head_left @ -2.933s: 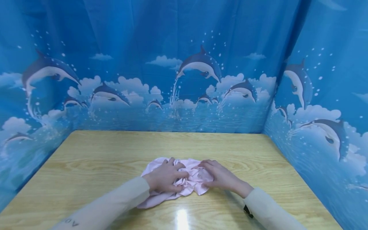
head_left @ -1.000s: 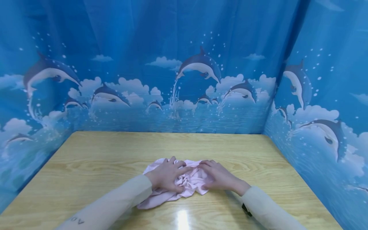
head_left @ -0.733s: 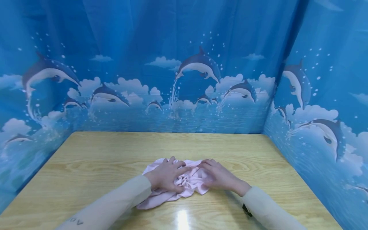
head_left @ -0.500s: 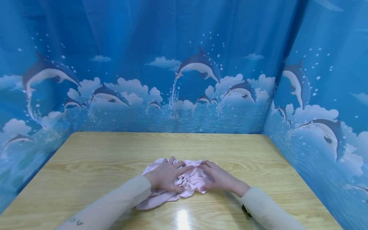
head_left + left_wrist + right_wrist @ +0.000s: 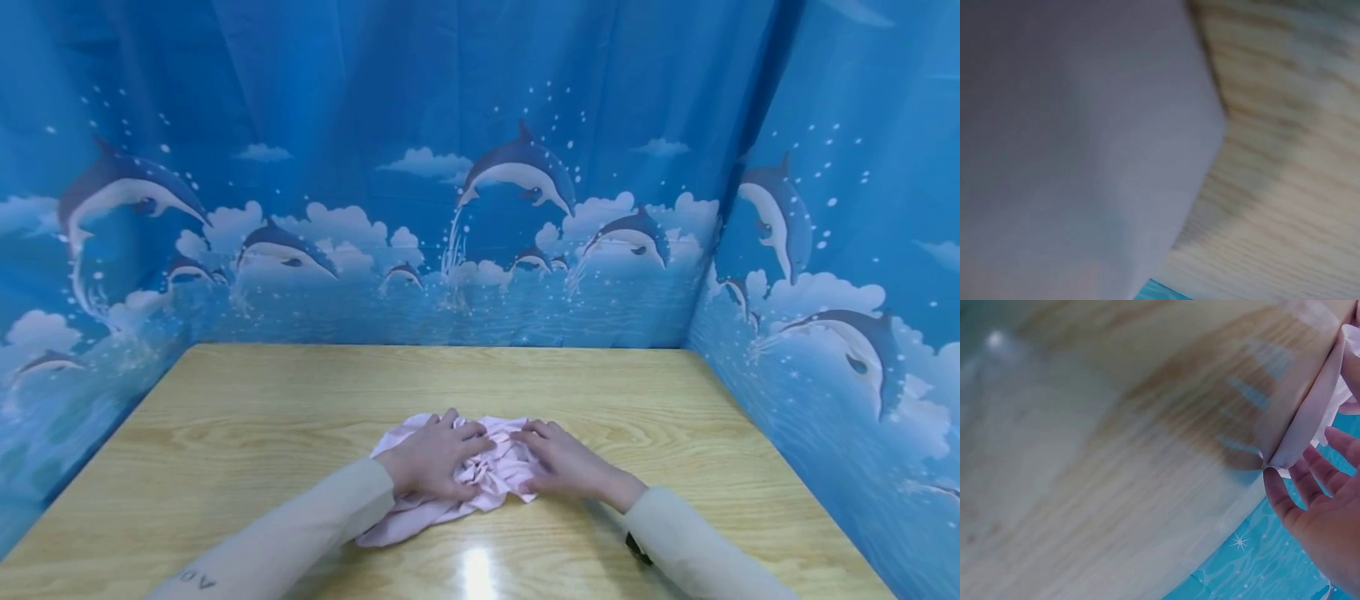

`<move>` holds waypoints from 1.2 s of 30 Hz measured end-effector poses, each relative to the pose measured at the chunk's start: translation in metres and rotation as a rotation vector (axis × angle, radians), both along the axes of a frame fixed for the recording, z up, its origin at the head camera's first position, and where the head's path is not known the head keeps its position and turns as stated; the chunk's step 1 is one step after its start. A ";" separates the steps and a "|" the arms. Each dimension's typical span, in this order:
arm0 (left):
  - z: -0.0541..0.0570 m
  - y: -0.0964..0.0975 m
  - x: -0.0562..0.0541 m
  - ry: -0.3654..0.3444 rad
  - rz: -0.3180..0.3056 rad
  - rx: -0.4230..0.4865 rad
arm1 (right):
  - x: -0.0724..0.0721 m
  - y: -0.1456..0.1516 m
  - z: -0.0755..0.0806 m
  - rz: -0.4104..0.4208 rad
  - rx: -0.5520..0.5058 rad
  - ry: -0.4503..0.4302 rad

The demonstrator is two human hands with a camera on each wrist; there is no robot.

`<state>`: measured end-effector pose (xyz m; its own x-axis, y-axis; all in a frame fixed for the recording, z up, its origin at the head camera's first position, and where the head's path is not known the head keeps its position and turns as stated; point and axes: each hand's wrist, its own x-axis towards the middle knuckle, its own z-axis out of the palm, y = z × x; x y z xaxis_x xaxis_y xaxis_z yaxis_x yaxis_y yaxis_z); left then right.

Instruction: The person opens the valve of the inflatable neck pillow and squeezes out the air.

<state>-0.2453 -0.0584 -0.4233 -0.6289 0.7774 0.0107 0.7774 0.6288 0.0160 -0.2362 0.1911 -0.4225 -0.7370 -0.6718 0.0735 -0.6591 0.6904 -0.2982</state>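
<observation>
A crumpled pale pink cloth (image 5: 491, 477) lies on the table, with small folds bunched between the two hands. My left hand (image 5: 431, 460) rests on top of it from the left, its fingers spread over the folds. From the right, my right hand (image 5: 572, 465) touches the cloth, fingers at the far side and thumb at the near side. In the right wrist view, loosely extended fingers of the right hand (image 5: 1329, 519) meet the raised edge of the cloth (image 5: 1317, 409). A pale sleeve (image 5: 1097, 137) fills much of the left wrist view and hides the left hand.
The wood-grain table (image 5: 300, 392) extends around the cloth, with a bright light reflection near its front. Blue curtains (image 5: 360, 208) printed with dolphins stand along its back and sides. A small black object (image 5: 637, 548) shows beneath the right sleeve.
The right hand has shifted slightly left, bringing the cloth's right edge inward and bunching its folds more. The left index finger reached out over the cloth, then drew back a little.
</observation>
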 end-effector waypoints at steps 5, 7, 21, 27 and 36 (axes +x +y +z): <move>0.000 -0.001 -0.001 -0.004 -0.032 0.024 | 0.000 -0.003 0.002 -0.006 0.019 -0.011; 0.001 -0.001 0.000 -0.007 -0.042 0.035 | 0.000 -0.004 0.003 -0.005 0.030 -0.013; -0.001 -0.001 0.006 -0.016 -0.012 0.034 | -0.001 -0.006 0.002 -0.002 0.045 -0.014; -0.002 -0.008 0.010 -0.036 0.019 0.043 | -0.002 -0.005 0.000 0.001 0.042 -0.010; -0.006 -0.026 0.019 -0.019 0.049 0.114 | -0.001 -0.005 0.000 0.053 0.041 0.092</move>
